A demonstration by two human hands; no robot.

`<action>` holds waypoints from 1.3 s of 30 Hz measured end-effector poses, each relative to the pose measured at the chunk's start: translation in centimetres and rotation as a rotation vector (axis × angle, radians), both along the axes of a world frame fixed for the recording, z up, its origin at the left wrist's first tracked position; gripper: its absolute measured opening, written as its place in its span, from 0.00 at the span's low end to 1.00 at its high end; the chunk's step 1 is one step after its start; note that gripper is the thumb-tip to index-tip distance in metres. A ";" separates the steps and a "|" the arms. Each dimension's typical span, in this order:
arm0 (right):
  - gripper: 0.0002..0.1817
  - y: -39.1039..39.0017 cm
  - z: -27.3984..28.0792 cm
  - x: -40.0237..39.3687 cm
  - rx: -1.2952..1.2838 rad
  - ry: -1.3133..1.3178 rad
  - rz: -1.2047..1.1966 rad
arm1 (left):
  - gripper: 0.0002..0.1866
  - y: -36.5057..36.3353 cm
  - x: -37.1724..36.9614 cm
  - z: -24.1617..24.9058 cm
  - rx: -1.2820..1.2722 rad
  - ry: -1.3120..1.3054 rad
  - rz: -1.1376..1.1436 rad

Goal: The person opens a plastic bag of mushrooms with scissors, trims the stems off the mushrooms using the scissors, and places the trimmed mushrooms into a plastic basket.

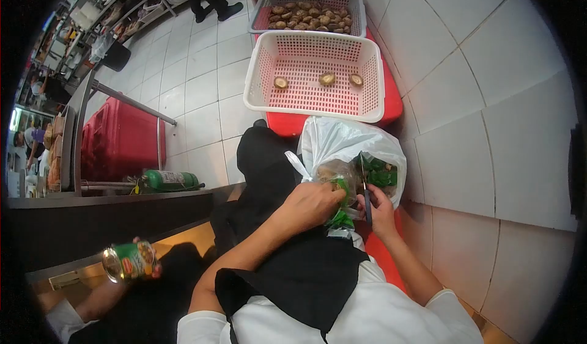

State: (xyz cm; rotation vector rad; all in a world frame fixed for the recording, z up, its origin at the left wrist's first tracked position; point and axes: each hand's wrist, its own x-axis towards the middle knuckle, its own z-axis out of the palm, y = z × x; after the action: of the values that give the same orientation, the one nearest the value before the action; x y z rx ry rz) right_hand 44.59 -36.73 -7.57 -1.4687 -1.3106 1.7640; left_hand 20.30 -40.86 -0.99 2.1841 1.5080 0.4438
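Scissors (365, 188) (blades half hidden) in right hand (380, 208)

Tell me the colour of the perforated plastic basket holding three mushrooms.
The perforated plastic basket is pale pink with a whitish rim, seen in the head view.

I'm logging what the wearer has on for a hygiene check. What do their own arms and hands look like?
Both the left hand and the right hand are bare, with no gloves, rings or watch in view. The forearms are uncovered; short white sleeves end near the elbows. A black apron covers the lap.
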 end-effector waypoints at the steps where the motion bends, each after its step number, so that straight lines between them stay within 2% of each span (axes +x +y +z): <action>1: 0.28 -0.1 -0.4 0.0 0.004 -0.011 -0.006 | 0.07 0.0 0.0 -0.2 0.020 -0.012 -0.018; 3: 0.28 -0.3 -0.4 0.0 -0.002 -0.015 -0.008 | 0.04 -0.1 -0.1 -0.8 0.058 -0.037 -0.054; 6: 0.29 -0.5 0.1 -0.1 -0.017 0.008 -0.001 | 0.04 -0.2 0.0 -1.1 0.056 0.057 -0.064; 12: 0.29 -0.8 0.6 1.2 0.050 0.030 -0.013 | 0.12 0.1 -2.3 2.9 -0.105 -0.220 0.157; 13: 0.29 -0.8 0.6 1.8 0.079 0.004 0.000 | 0.18 0.2 -2.9 3.8 -0.095 -0.263 0.220; 14: 0.29 -0.8 0.5 2.3 0.108 -0.021 0.014 | 0.19 0.4 -3.0 4.8 -0.166 -0.420 0.372; 15: 0.29 -0.8 0.5 2.7 0.329 -0.100 0.040 | 0.20 0.6 -3.0 5.5 -0.235 -0.577 0.525; 17: 0.30 -0.6 0.5 3.1 0.776 -0.259 0.096 | 0.20 1.3 -2.7 5.1 -0.387 -0.912 0.593; 18: 0.30 -0.5 1.8 2.9 0.786 -0.294 0.141 | 0.19 1.7 -2.4 4.9 -0.461 -1.080 0.622; 20: 0.31 -0.4 6.0 2.5 0.804 -0.367 0.225 | 0.18 2.3 -1.3 4.0 -0.443 -1.064 0.592; 22: 0.31 -0.2 7.5 2.1 0.886 -0.357 0.244 | 0.18 2.7 -0.3 3.3 -0.443 -1.061 0.560; 26: 0.32 -0.1 8.3 2.2 0.994 -0.407 0.306 | 0.16 3.1 1.3 3.2 -0.398 -1.027 0.544; 29: 0.34 -0.1 8.3 2.6 0.976 -0.504 0.361 | 0.15 3.1 1.4 2.0 -0.352 -0.945 0.537; 32: 0.35 0.2 9.1 3.0 1.035 -0.659 0.440 | 0.15 3.4 1.8 2.7 -0.324 -0.820 0.548; 35: 0.37 0.5 9.7 3.4 1.031 -0.693 0.507 | 0.15 3.7 2.0 3.5 -0.316 -0.730 0.523; 39: 0.38 0.6 10.3 3.9 1.041 -0.732 0.558 | 0.15 4.0 2.3 2.7 -0.245 -0.578 0.401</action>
State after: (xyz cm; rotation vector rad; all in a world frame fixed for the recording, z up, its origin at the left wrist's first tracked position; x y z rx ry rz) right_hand 48.44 -36.15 2.75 -1.1401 -2.6332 0.4335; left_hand 22.64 -36.85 1.75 1.3952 1.5497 0.8789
